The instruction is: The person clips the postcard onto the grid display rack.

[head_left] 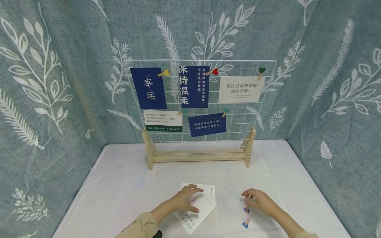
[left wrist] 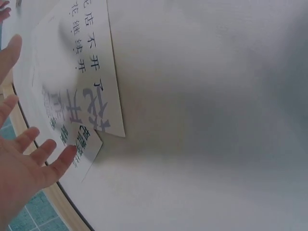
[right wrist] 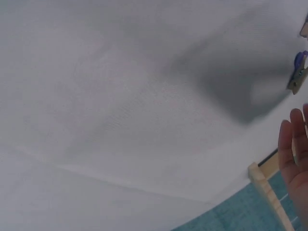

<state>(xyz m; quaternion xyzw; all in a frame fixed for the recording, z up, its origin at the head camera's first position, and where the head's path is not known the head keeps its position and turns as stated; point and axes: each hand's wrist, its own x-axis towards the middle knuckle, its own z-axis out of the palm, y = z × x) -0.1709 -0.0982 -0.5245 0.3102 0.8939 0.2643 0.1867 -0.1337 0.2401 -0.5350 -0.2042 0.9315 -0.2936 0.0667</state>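
Observation:
My left hand (head_left: 187,199) hovers over two overlapping paper cards on the table, thumb and fingers spread apart with nothing between them. The upper white card (head_left: 205,209) lies at a slant, its printed characters visible in the left wrist view. Beneath it, the other white card (head_left: 210,189) shows its far part. On the right, my right hand (head_left: 262,201) is held above the tablecloth with loosely bent fingers, holding nothing. Closest to it lies a small wooden clothespin with a purple decoration (head_left: 247,209); a clothespin with a blue decoration (head_left: 246,223) lies nearer to me.
A white wire grid (head_left: 202,138) on a wooden stand (head_left: 197,158) rises at the back of the table. Several cards hang there by clothespins, including a blue card (head_left: 148,89) and a white card (head_left: 241,89). Patterned green cloth (head_left: 74,49) surrounds the white table (head_left: 125,185).

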